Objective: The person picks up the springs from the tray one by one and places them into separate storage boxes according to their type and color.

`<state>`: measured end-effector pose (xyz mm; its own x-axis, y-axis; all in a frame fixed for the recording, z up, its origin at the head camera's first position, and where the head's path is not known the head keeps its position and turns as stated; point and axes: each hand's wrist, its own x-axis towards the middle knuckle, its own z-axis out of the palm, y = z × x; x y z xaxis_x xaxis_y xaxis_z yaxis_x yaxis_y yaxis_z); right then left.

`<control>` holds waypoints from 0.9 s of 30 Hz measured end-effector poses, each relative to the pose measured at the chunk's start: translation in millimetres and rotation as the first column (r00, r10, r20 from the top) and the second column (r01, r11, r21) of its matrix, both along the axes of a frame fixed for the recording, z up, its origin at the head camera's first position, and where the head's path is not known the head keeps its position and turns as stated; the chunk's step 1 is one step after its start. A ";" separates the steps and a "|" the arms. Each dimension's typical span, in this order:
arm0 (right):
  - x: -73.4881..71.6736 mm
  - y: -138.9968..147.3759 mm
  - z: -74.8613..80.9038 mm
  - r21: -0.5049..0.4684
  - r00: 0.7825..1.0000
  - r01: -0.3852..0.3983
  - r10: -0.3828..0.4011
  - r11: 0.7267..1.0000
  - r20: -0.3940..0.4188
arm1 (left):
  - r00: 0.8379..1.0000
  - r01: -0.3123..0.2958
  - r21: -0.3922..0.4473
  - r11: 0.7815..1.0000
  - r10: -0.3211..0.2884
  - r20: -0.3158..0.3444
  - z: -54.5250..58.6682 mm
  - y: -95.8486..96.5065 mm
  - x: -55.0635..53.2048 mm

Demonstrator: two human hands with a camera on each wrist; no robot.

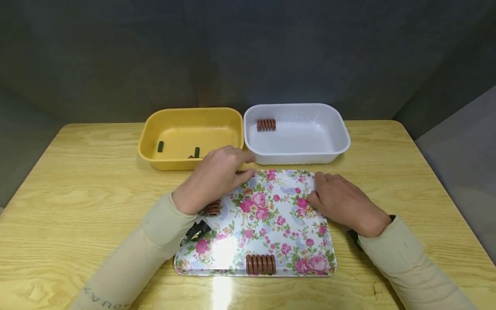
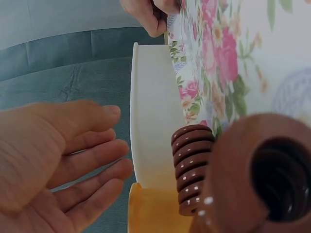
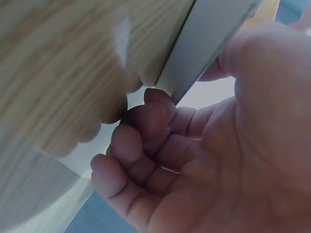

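Note:
My left hand hovers over the far left part of a flowered tray, thumb and fingers apart with nothing between them. In the left wrist view its fingers are loosely bent beside two brown coil springs. A spring lies on the tray's left side, partly hidden by that hand. Another coil spring lies at the tray's near edge. My right hand grips the tray's far right corner, thumb on top; in the right wrist view the fingers curl at its rim.
Behind the tray stand a yellow bin holding small dark green pieces and, to its right, a white bin with one brown spring. A dark wall rises behind the wooden table.

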<state>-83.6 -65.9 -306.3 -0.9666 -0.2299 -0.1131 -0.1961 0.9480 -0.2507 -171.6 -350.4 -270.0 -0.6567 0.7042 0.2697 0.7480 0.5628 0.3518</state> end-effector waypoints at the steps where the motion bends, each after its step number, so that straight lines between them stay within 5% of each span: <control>1: 0.0 0.2 0.7 0.000 1.000 0.000 0.000 1.000 0.006 | 1.000 0.002 0.000 1.000 -0.002 0.008 -0.5 -0.2 0.4; 12: 3.5 10.6 13.3 0.023 0.996 0.043 -0.045 0.999 0.073 | 1.000 0.007 -0.037 0.999 -0.007 0.005 5.0 8.1 5.4; 27: 2.8 11.4 11.0 0.048 0.999 0.028 -0.030 0.998 0.041 | 0.999 0.032 -0.129 0.991 -0.028 0.030 2.2 5.7 4.2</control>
